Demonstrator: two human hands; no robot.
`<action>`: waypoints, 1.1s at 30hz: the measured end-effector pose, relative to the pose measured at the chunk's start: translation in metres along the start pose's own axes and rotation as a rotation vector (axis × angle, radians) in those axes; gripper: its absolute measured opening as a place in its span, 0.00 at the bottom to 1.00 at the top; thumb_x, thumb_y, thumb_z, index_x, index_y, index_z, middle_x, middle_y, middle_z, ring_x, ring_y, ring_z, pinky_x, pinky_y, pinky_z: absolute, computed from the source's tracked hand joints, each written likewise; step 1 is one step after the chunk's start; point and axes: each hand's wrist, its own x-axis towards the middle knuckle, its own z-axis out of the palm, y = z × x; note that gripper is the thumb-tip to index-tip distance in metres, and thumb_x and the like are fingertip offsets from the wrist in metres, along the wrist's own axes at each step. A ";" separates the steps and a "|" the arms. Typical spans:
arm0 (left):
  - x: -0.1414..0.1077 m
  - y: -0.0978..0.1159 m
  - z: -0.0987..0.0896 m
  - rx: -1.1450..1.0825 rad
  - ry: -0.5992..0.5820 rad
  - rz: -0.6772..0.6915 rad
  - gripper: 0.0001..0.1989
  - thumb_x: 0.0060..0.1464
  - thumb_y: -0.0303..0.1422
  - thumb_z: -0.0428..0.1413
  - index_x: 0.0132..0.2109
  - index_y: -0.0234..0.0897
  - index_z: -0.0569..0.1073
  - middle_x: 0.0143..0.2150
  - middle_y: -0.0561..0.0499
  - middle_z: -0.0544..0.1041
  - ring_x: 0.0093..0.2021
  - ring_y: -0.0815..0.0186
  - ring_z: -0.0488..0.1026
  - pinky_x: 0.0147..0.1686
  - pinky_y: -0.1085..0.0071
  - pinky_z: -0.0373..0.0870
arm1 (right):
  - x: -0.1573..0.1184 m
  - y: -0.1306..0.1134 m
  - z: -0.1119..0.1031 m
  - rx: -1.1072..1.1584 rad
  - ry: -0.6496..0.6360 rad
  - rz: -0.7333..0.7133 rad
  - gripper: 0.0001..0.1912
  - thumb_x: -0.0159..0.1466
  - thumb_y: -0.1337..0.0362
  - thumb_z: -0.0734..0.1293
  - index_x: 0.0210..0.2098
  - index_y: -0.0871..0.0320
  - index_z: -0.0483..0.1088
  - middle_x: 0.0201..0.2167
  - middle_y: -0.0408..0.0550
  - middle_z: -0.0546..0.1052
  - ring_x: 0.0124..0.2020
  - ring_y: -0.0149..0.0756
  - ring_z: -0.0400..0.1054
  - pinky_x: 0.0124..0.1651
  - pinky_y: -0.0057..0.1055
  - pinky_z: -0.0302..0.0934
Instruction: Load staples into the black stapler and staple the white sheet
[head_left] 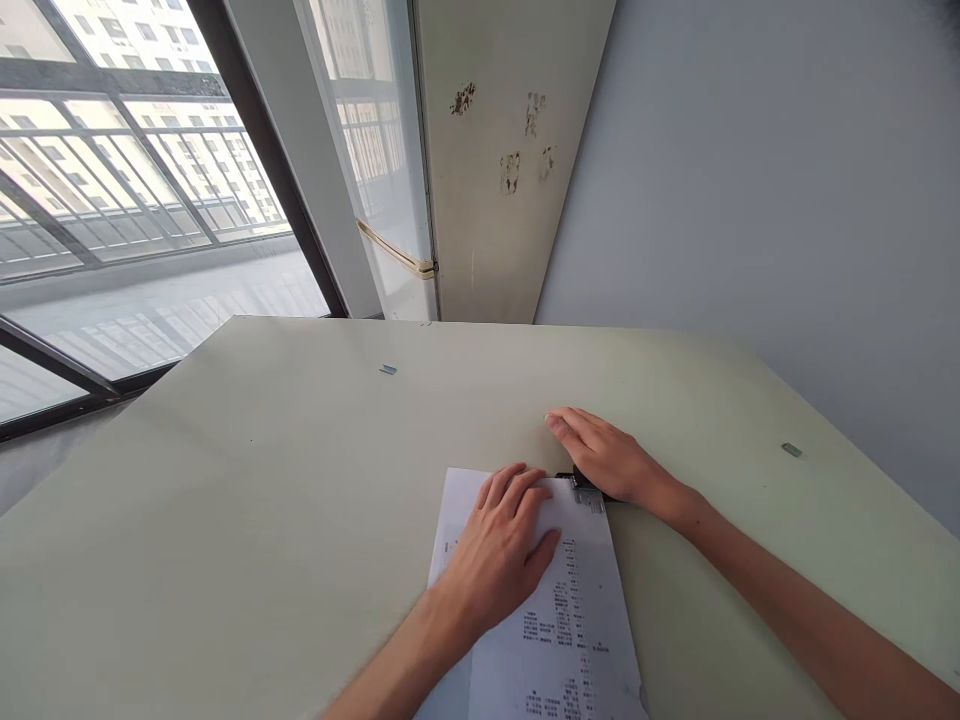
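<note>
A stack of printed white paper (555, 620) lies on the table in front of me, its top edge facing away. My left hand (506, 545) rests flat on the upper part of the sheets, fingers stretched and slightly bent. At the top right corner of the paper sits a black stapler (577, 480), mostly hidden beneath my right hand. My right hand (604, 455) lies across the stapler with its palm on it, fingers held out straight to the left past it. How far the stapler is pressed down cannot be seen.
The pale table (225, 540) spreads around the paper. Small grey strips that look like staples (388, 369) lie at the back, and another such strip (791, 450) is at the right. Beyond stand a stained cabinet (487, 240), a grey wall (750, 180) and a window (135, 150).
</note>
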 end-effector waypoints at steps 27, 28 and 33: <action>0.000 0.002 0.001 -0.014 0.026 0.002 0.17 0.68 0.30 0.55 0.61 0.46 0.64 0.67 0.44 0.72 0.72 0.50 0.65 0.67 0.44 0.70 | -0.002 -0.004 -0.002 0.019 -0.010 -0.004 0.23 0.78 0.49 0.49 0.51 0.45 0.73 0.57 0.44 0.80 0.60 0.46 0.73 0.61 0.44 0.67; 0.000 0.002 0.001 -0.015 0.026 0.002 0.17 0.69 0.30 0.54 0.61 0.46 0.64 0.67 0.44 0.72 0.72 0.50 0.65 0.67 0.44 0.70 | -0.002 -0.003 -0.001 0.017 -0.010 -0.006 0.23 0.78 0.49 0.49 0.50 0.45 0.73 0.57 0.44 0.80 0.60 0.46 0.73 0.61 0.44 0.67; 0.000 0.002 0.001 -0.012 0.009 -0.009 0.17 0.69 0.30 0.55 0.61 0.45 0.65 0.68 0.44 0.71 0.72 0.50 0.63 0.67 0.44 0.69 | -0.001 -0.002 0.001 0.000 -0.006 -0.007 0.22 0.78 0.49 0.50 0.50 0.45 0.73 0.59 0.45 0.80 0.61 0.46 0.72 0.61 0.44 0.66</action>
